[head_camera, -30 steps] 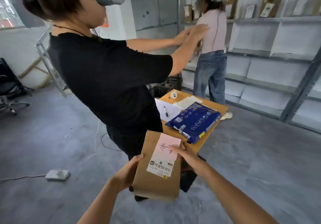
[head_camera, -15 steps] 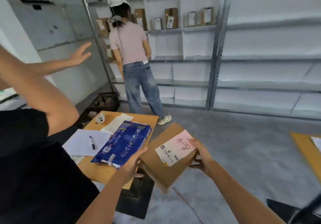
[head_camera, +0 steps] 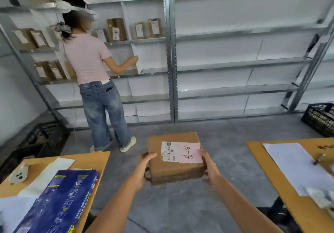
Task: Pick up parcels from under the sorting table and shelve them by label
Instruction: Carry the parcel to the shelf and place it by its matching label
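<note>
Both hands grip the parcel (head_camera: 173, 158) level over the floor between two tables: left hand (head_camera: 144, 169) wrapped on its left edge, right hand (head_camera: 209, 167) on its right edge, pink label (head_camera: 181, 152) facing up. Half a second ago it was tilted, close beside the left table (head_camera: 86, 162); the view has since swung to face the shelves (head_camera: 169, 52), and the black-shirted person has gone from view. The person in pink (head_camera: 94, 66) now reaches toward a shelf
</note>
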A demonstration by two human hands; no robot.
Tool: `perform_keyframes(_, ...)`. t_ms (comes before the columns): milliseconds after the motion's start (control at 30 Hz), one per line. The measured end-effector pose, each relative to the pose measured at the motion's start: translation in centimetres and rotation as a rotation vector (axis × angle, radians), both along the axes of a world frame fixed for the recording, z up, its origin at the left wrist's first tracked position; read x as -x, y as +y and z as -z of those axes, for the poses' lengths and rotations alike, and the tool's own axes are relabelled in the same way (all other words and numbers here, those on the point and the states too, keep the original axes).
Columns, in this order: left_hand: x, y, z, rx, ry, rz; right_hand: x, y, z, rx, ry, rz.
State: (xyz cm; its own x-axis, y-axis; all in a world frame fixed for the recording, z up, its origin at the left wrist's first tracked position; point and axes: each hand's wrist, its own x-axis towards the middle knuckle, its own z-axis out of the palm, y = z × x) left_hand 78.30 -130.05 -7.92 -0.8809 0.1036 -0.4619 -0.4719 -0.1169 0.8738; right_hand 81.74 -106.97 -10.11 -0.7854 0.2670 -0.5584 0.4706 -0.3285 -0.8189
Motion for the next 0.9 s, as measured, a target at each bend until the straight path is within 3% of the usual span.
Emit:
perform_keyframes(367,17.2,7.8,-1.0,0.04,0.02,0.301,10.8,8.6,-1.9,-0.078,0.061,-0.02)
perform_keyframes(500,24.7,11.5,-1.8,0.005,0.024,0.17,16.9,9.6,-2.2,-0.033,0.068,0.213)
perform_keyframes(900,37.9,19.7,-0.9,-0.08,0.064,0.264,28.8,12.0,-0.7,0.005,0.071,0.652)
